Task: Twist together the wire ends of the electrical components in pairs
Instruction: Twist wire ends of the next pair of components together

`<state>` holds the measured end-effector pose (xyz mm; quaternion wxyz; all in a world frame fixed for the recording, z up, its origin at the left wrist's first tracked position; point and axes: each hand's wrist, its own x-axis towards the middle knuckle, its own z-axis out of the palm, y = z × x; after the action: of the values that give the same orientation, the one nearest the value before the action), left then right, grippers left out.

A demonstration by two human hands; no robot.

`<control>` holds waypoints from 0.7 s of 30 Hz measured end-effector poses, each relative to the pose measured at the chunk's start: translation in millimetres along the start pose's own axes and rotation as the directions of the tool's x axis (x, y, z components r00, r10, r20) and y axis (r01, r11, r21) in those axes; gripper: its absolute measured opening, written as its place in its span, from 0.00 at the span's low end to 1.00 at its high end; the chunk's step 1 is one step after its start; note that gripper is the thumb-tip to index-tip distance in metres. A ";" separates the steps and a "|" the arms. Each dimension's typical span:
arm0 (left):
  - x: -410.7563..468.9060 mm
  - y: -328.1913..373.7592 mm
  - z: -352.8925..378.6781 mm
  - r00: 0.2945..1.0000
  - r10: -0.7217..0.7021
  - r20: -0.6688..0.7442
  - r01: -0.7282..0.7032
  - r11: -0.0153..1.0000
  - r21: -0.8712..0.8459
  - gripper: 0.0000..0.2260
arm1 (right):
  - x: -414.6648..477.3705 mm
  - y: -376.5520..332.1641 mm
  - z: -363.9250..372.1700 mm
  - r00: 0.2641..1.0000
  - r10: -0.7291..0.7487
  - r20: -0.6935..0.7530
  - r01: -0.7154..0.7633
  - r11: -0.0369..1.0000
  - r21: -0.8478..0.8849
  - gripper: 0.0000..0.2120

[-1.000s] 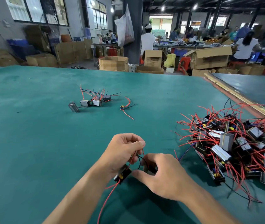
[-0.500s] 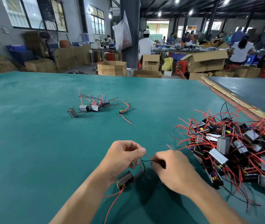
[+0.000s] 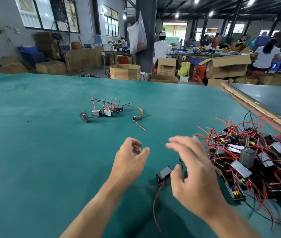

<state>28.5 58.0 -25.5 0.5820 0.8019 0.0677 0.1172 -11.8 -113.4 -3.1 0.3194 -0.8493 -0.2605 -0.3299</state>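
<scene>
Component (image 3: 164,174) lies slanted, upper-right to lower-left, red wires (image 3: 154,206) trailing toward viewer.

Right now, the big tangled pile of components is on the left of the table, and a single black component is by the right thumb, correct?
No. The head view shows the big pile of components on the right, beside the right hand, not the left. The single black component is by the right thumb, as said.
</scene>
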 end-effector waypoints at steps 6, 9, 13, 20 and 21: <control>2.6 0.4 4.7 0.999 -0.051 -0.015 0.049 0.994 -0.100 0.02 | -20.4 10.0 28.7 0.788 0.015 0.616 0.007 0.999 -0.033 0.20; 5.9 -0.4 1.1 0.997 -0.069 -0.046 0.065 0.994 -0.086 0.03 | -12.9 22.2 22.0 0.814 0.124 0.567 -0.126 0.991 -0.037 0.16; 8.7 -6.2 -1.0 0.998 -0.062 -0.024 0.062 0.998 0.002 0.08 | -3.4 38.7 9.0 0.813 0.218 0.540 -0.161 0.975 -0.151 0.03; 5.7 -11.3 4.0 1.000 0.005 0.020 -0.004 1.000 -0.028 0.25 | 0.6 62.0 -5.1 0.762 0.397 0.511 -0.284 0.915 -0.287 0.23; 5.5 -10.7 0.7 0.999 0.046 0.017 -0.045 0.997 -0.056 0.27 | 0.7 60.7 -4.8 0.752 0.394 0.528 -0.278 0.917 -0.287 0.25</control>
<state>34.2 62.1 -35.2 0.6017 0.7878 0.0411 0.1249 26.5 -156.7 -22.2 0.1973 -0.9680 -0.1544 -0.0177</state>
